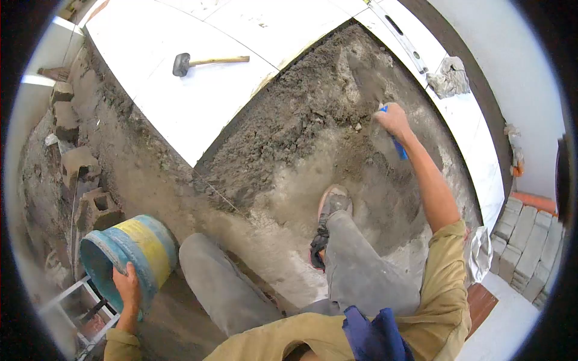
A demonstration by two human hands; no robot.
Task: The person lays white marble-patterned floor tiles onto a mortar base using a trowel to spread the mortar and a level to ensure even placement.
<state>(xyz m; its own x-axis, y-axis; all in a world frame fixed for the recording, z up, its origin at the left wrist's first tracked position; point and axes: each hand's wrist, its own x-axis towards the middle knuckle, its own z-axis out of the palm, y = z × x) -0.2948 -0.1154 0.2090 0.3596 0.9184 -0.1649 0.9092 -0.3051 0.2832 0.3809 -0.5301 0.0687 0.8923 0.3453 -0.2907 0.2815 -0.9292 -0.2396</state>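
My left hand [127, 287] grips the rim of a blue bucket [158, 243] with a yellow band, tilted on its side at lower left. The bucket's mouth faces left, and its contents are not clear to me. At upper right, my right hand [394, 121] is closed round a blue-handled tool [400, 149], low over the grey mortar bed [313, 120]. Blue shows on both sides of the fist; the tool's working end cannot be made out. Loose, crumbly mortar lies left of that hand, with a smoother patch below it.
White floor tiles [198, 45] border the mortar, a rubber mallet [211, 61] lying on them. A spirit level [397, 36] and a crumpled rag [449, 78] rest on the right-hand tiles. Hollow blocks [99, 207] line the left; paving bricks [528, 243] are stacked at right.
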